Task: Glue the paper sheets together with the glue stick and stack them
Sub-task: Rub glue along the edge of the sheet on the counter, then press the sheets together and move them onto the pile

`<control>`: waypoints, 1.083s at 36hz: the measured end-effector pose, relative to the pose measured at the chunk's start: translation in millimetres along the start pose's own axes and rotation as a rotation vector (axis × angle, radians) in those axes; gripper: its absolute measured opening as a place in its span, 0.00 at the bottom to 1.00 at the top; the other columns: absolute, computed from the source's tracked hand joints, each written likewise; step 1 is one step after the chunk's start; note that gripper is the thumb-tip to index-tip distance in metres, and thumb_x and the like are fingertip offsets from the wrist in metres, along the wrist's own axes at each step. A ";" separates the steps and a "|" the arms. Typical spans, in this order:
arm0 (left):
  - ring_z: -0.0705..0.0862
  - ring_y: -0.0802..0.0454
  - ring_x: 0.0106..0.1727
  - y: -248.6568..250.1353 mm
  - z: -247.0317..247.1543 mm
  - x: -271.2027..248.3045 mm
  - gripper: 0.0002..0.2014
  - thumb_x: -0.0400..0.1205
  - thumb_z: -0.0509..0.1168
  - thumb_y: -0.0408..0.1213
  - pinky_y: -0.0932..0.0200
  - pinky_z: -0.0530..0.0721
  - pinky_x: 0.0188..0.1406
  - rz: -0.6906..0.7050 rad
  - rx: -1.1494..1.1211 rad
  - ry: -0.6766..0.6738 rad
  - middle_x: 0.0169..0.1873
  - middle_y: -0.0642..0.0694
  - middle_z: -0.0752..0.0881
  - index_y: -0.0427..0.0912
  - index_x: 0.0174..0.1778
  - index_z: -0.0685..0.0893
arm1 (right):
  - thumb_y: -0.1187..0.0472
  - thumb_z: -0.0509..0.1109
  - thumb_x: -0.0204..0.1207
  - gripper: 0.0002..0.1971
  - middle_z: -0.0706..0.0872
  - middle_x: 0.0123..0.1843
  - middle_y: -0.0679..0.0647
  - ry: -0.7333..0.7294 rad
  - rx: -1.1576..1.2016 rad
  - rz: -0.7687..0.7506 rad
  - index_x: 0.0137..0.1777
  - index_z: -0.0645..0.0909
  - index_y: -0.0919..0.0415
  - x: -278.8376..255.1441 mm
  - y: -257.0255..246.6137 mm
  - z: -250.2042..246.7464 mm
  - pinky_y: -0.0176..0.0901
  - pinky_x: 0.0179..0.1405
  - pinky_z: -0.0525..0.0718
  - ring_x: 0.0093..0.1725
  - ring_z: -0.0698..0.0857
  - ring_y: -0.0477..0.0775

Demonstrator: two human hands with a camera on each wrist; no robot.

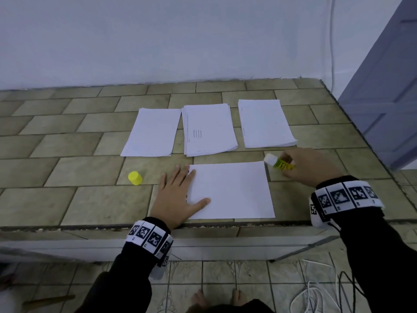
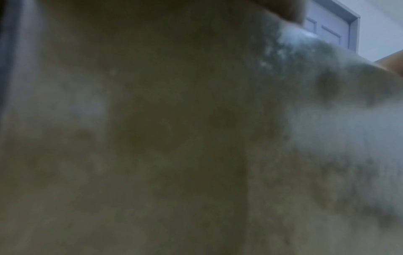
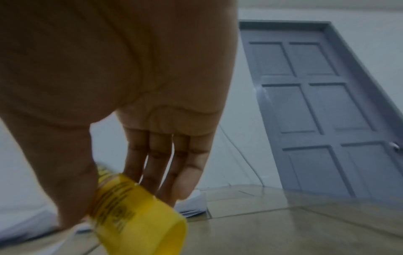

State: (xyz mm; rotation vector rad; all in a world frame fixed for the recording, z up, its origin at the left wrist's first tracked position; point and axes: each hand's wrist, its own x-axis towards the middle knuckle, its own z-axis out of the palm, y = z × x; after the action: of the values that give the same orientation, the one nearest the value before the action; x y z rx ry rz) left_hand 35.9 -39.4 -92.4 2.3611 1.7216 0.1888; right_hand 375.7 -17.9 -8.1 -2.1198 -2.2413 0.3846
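Since the left wrist view is basically a murky blur of tile with a bit of grey door [image 2: 327, 25] in the corner, you can't make out anything useful there, so the head view does most of the work. Left hand [image 1: 178, 195] lies flat with fingers spread and relaxed, pressing on the left edge of the single paper sheet [image 1: 232, 190] near the front of the tiled ledge [image 1: 67, 199]. Right hand [image 1: 309, 166] has its fingers and thumb wrapped around the glue stick [image 1: 279, 163], just off the sheet's far right corner. The stick lies roughly sideways, white glue tip pointing left toward that corner, yellow base toward the palm; in the right wrist view the base [image 3: 141, 224] fills the foreground and the tip is hidden behind the hand. The yellow cap [image 1: 135, 178] stands alone left of the left hand. Three paper stacks [image 1: 209, 129] sit in a row farther back; print on them is too small to read.
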 end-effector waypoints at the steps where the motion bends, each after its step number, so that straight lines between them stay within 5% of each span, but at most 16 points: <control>1: 0.43 0.51 0.87 -0.1 0.2 0.0 0.52 0.71 0.41 0.79 0.42 0.36 0.85 0.001 -0.005 0.004 0.87 0.51 0.50 0.50 0.87 0.56 | 0.57 0.73 0.75 0.12 0.85 0.50 0.53 0.024 0.064 0.017 0.57 0.80 0.57 -0.1 2.6 -1.0 0.42 0.41 0.74 0.45 0.82 0.52; 9: 0.44 0.51 0.87 -2.1 0.4 -0.6 0.52 0.71 0.42 0.78 0.40 0.37 0.85 0.010 -0.031 0.001 0.87 0.50 0.50 0.49 0.87 0.56 | 0.58 0.79 0.70 0.17 0.81 0.43 0.55 0.214 0.322 0.209 0.49 0.73 0.61 7.6 23.5 4.5 0.45 0.39 0.73 0.42 0.79 0.57; 21: 0.43 0.51 0.87 -2.6 1.6 -0.1 0.53 0.71 0.41 0.80 0.39 0.37 0.85 0.013 -0.045 0.008 0.87 0.49 0.49 0.48 0.87 0.55 | 0.59 0.79 0.70 0.23 0.81 0.49 0.58 0.208 0.420 0.315 0.60 0.74 0.64 0.1 24.8 4.6 0.47 0.43 0.74 0.47 0.80 0.57; 24: 0.42 0.52 0.87 -3.5 2.5 -0.1 0.57 0.68 0.35 0.84 0.40 0.37 0.85 0.019 -0.044 0.009 0.87 0.49 0.48 0.48 0.87 0.55 | 0.52 0.79 0.71 0.18 0.81 0.38 0.65 0.136 0.378 0.429 0.45 0.80 0.69 -8.4 19.9 5.7 0.50 0.39 0.79 0.40 0.83 0.62; 26: 0.43 0.51 0.87 -2.8 1.5 -0.7 0.57 0.68 0.37 0.83 0.39 0.37 0.85 0.020 -0.045 0.008 0.87 0.49 0.50 0.47 0.87 0.56 | 0.47 0.74 0.75 0.21 0.81 0.30 0.60 0.001 0.297 0.451 0.31 0.77 0.65 -13.8 17.3 9.5 0.46 0.34 0.76 0.32 0.80 0.57; 31: 0.45 0.49 0.88 -1.5 0.5 -1.4 0.52 0.71 0.42 0.77 0.39 0.37 0.85 0.020 -0.039 0.015 0.87 0.48 0.54 0.46 0.86 0.58 | 0.54 0.67 0.79 0.14 0.88 0.33 0.53 -0.212 0.336 0.279 0.37 0.81 0.64 -15.5 -17.0 14.7 0.38 0.27 0.77 0.28 0.83 0.49; 36: 0.43 0.51 0.87 -4.6 2.1 -1.1 0.51 0.72 0.43 0.77 0.38 0.37 0.85 0.021 -0.039 0.012 0.87 0.50 0.51 0.47 0.87 0.55 | 0.62 0.69 0.76 0.03 0.85 0.41 0.52 0.060 0.425 0.087 0.44 0.81 0.62 8.9 -57.0 5.8 0.38 0.39 0.76 0.42 0.83 0.51; 39: 0.43 0.50 0.87 -2.3 1.3 -1.5 0.52 0.72 0.41 0.76 0.39 0.36 0.84 0.022 -0.031 0.003 0.87 0.49 0.51 0.45 0.87 0.55 | 0.64 0.68 0.78 0.07 0.84 0.50 0.56 0.181 0.417 0.086 0.54 0.80 0.65 40.6 -64.2 3.8 0.40 0.47 0.75 0.49 0.81 0.54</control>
State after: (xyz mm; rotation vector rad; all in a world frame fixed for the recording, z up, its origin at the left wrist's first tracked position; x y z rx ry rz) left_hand 33.6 -40.3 -94.2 2.3593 1.6827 0.2213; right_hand 309.3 19.1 -4.8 -1.9453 -1.7897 0.5791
